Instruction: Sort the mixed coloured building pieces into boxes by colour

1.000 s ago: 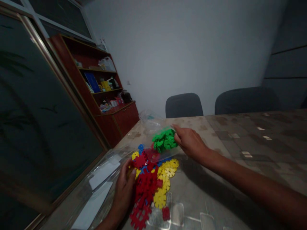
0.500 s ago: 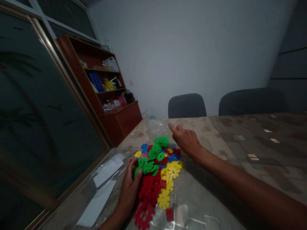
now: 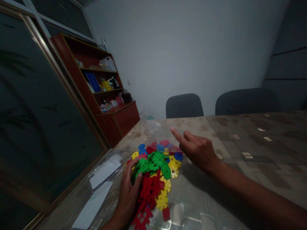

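Dimness blurs the toy pieces (image 3: 155, 172). My open left hand (image 3: 128, 195) hides their left edge; my right hand (image 3: 199, 150) hovers open.

Not reading any text anywhere here, honestly. The white paper sheets (image 3: 102, 174) lying just left of the left hand (image 3: 128, 198) are looking blank from this angle. The boxes and bottles (image 3: 106, 83) on the dark red wooden shelf unit (image 3: 120, 123), way off beyond that hand, are coming out too small and dim for any label. Nothing legible is showing on the colourful plastic interlocking pieces (image 3: 153, 172) between the left hand and the right hand (image 3: 199, 150) either.
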Tool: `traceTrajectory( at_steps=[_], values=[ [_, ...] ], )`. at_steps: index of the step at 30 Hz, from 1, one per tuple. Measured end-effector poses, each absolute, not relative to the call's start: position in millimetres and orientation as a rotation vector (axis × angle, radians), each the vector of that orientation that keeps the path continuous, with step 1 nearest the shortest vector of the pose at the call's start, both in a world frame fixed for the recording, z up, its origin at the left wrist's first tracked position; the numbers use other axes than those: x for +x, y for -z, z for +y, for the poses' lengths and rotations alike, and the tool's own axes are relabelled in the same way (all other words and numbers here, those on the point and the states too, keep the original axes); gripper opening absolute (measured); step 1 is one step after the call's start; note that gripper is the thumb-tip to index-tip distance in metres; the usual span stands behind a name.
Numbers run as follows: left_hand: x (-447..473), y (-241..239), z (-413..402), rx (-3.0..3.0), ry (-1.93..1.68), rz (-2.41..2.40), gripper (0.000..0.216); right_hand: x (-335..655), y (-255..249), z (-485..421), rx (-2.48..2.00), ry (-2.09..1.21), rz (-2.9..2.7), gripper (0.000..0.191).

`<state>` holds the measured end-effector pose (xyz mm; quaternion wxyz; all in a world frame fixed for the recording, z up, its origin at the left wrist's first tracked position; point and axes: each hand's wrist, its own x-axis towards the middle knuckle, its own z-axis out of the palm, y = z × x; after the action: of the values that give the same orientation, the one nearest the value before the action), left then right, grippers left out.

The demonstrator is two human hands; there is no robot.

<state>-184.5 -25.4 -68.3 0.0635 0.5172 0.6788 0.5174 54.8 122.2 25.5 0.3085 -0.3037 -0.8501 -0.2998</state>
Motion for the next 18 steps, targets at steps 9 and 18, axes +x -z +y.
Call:
traceTrajectory(
  at_steps=[9, 18],
  values=[
    [-185, 69, -26, 1.586, -1.509, 2.065, 0.040, 76, -14, 133, -1.391, 0.433, -2.360, 0.055],
    [-180, 50, -30, 1.792, -1.474, 2.050, 0.031, 113, -7, 193, -1.546, -0.373, -1.922, 0.039]
  ],
)
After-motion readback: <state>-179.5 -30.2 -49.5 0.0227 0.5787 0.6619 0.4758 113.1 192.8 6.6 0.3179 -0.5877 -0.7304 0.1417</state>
